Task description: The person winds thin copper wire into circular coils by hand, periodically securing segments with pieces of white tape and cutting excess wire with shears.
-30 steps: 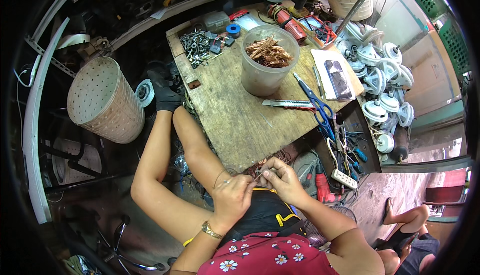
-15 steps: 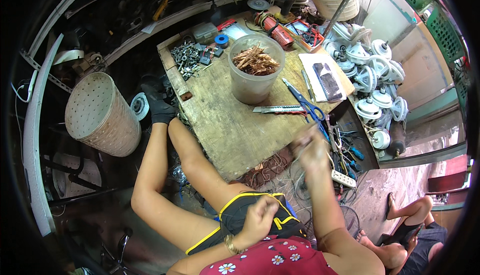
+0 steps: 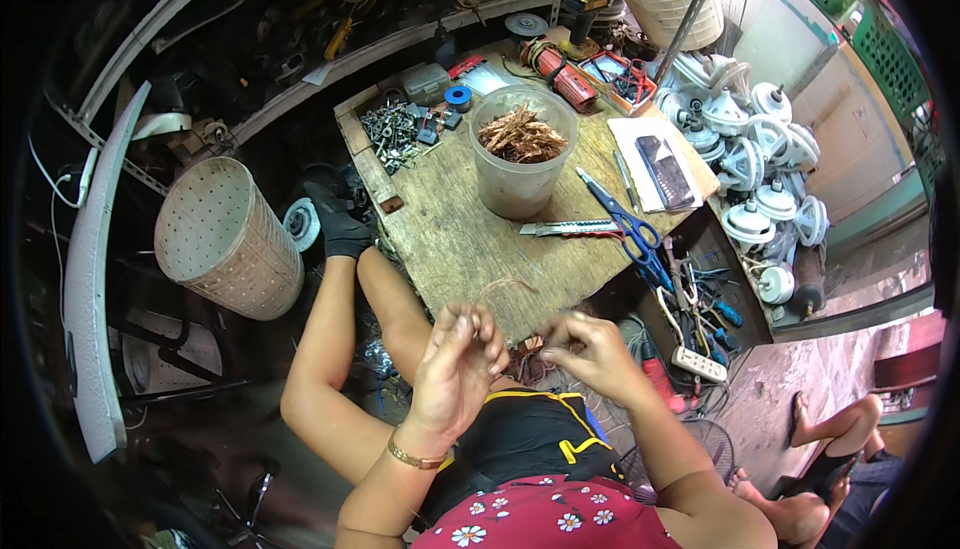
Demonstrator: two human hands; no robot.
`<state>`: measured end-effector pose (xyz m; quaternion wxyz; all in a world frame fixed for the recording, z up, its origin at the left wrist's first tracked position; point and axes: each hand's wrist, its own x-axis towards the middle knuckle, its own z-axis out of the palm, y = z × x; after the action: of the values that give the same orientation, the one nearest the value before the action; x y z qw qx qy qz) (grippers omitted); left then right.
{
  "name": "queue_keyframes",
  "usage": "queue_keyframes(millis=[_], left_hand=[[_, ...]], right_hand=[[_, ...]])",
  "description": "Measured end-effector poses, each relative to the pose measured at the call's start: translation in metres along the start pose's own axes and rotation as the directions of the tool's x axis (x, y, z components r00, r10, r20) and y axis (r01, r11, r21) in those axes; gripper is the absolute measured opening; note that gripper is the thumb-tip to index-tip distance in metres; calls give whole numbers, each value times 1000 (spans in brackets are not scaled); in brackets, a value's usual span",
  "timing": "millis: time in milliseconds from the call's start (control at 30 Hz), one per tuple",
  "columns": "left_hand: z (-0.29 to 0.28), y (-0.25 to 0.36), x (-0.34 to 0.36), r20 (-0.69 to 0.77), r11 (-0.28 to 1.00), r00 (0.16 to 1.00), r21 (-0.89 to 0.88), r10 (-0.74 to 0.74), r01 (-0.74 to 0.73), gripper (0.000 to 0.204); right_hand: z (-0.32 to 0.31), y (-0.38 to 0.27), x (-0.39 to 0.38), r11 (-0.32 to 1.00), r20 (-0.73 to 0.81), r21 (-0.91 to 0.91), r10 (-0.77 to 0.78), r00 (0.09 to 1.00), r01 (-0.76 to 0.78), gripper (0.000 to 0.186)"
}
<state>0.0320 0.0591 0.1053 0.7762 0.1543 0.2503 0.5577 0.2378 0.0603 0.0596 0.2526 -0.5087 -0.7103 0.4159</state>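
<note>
Over the worktop's (image 3: 440, 219) near edge I see a thin copper-coloured wire (image 3: 512, 282), axis roughly nine to three, at one o'clock from the left hand (image 3: 462, 364), the nearer, loosely open. The right hand (image 3: 590, 354) looks narrowed; its contents I can't tell.

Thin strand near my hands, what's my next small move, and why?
Perhaps bring the left hand and right hand together to steady the thin strand: the hands are apart, and it curves over the bench; whether either holds it is unclear.
</note>
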Motion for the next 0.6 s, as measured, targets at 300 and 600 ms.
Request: queue_keyframes(millis=[300,600], left_hand=[[10,58,44,111,955,976,-253,188,-155,14],[-5,56,67,72,919,986,-378,153,-115,19]], right_hand=[[43,-38,45,658,383,722,-123,916,-213,51],[48,-23,49,675,55,732,81,995,-96,20]])
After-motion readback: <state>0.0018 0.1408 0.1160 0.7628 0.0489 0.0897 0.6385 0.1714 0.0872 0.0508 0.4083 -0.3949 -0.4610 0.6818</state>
